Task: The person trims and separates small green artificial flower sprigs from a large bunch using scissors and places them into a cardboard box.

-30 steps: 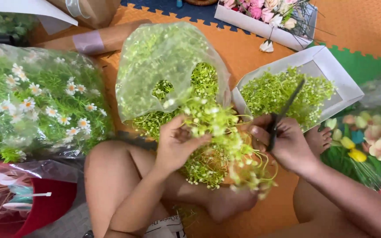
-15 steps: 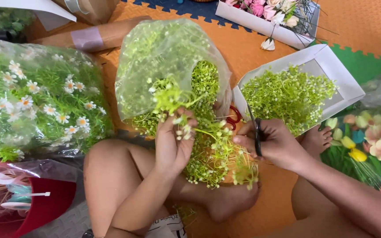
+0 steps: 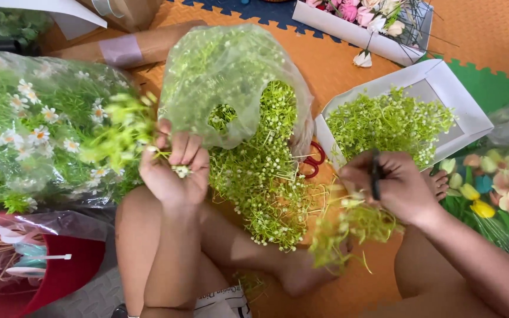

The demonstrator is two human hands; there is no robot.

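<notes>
Your left hand pinches a green sprig; your right hand grips a dark cutter and another sprig.

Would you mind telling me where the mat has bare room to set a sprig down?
Bare orange mat lies between the clear bag and the white box of pink flowers. A green patch sits beyond the white tray. Around the left hand and right hand it is crowded.

Glossy clear plastic bag, matt foam mat
</notes>
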